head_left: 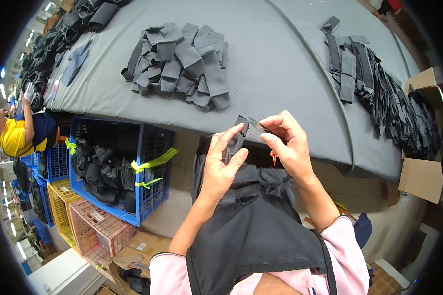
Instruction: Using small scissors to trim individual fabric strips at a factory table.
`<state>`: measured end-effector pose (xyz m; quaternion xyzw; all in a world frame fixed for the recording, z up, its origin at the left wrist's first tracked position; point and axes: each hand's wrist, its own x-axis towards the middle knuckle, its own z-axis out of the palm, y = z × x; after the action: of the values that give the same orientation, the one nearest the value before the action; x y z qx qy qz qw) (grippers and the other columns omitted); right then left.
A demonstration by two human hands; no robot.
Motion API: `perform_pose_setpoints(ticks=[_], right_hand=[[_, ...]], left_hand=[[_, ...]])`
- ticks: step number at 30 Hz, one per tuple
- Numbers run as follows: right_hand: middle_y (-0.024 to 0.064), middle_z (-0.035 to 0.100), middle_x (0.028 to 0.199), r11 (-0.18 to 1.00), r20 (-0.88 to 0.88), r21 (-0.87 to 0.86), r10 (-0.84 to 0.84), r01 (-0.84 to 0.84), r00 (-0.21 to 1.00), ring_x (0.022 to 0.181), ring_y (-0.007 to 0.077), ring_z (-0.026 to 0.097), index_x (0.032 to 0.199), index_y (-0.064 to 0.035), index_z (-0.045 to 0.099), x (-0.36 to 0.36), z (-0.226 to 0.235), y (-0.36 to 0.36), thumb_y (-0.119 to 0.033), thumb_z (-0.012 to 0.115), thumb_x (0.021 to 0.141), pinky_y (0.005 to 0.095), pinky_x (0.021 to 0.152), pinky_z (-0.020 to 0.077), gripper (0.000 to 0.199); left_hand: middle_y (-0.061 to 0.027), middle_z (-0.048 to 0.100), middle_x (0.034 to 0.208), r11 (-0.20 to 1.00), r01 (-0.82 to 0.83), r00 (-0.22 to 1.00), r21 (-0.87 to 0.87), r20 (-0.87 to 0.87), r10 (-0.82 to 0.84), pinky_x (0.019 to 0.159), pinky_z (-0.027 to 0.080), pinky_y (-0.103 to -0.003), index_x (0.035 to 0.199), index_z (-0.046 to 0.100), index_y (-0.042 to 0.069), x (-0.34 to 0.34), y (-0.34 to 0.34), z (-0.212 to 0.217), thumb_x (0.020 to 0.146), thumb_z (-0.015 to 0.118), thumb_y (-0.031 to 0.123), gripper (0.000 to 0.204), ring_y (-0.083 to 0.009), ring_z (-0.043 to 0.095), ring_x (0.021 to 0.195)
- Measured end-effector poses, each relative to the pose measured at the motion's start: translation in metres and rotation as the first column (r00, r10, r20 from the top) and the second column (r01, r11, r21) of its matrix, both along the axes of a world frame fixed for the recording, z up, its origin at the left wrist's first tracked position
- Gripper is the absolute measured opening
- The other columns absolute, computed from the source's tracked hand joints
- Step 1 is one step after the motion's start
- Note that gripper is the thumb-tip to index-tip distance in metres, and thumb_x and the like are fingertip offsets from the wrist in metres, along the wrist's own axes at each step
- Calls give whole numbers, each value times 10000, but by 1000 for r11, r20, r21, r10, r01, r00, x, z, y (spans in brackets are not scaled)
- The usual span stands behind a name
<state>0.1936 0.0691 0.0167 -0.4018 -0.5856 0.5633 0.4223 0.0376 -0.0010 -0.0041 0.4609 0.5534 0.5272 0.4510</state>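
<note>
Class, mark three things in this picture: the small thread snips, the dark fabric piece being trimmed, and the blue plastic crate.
thread snips [257, 124], head view, on the metal blades.
dark fabric piece [237, 133], head view, on its upper end between the fingers.
blue plastic crate [155, 147], head view, on its right side wall.

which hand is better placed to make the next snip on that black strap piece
Right. The right hand holds the small snips with their tip at the black strap piece, while the left hand grips and steadies that piece, so it likely stays the holder.

Garment workshop: grey cutting table [280, 83], stacked fabric pieces [182, 64], plastic crates [147, 162], other worker [15, 132].
</note>
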Motion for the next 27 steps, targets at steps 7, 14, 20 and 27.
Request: perform_pose_setpoints(ticks=[7, 14, 20, 27], right_hand=[[-1, 546, 831, 974, 12, -213, 81, -77, 997, 753, 69, 546, 920, -1, 600, 12, 1, 1, -14, 652, 806, 212, 689, 457, 126], [7, 539, 789, 997, 178, 64, -58, 48, 982, 659, 95, 522, 933, -38, 614, 18, -4, -8, -43, 688, 770, 247, 561, 431, 179], [46, 533, 752, 785, 434, 619, -319, -22, 843, 544, 198, 540, 950, -82, 617, 14, -4, -24, -83, 744, 675, 305, 498, 436, 303], [47, 527, 740, 723, 435, 690, -376, -35, 818, 545, 193, 548, 952, -64, 609, 10, -9, -22, -76, 732, 683, 300, 482, 437, 296]], left_hand=[[-94, 488, 1067, 995, -45, 935, 86, -347, 72, 891, 396, -299, 1211, 589, 112, 2, -3, 8, 769, 710, 123, 458, -210, 490, 996], [-125, 467, 1068, 985, -68, 823, 156, -550, 144, 876, 405, -331, 1193, 598, 133, 2, -5, 11, 733, 723, 90, 479, -256, 489, 992], [-137, 461, 1064, 981, -80, 778, 179, -604, 174, 865, 411, -349, 1187, 594, 135, 7, -5, 14, 722, 724, 71, 487, -278, 487, 986], [-144, 468, 1070, 975, -80, 713, 209, -671, 202, 847, 422, -364, 1180, 593, 146, 11, -6, 14, 700, 733, 46, 510, -296, 493, 987]])
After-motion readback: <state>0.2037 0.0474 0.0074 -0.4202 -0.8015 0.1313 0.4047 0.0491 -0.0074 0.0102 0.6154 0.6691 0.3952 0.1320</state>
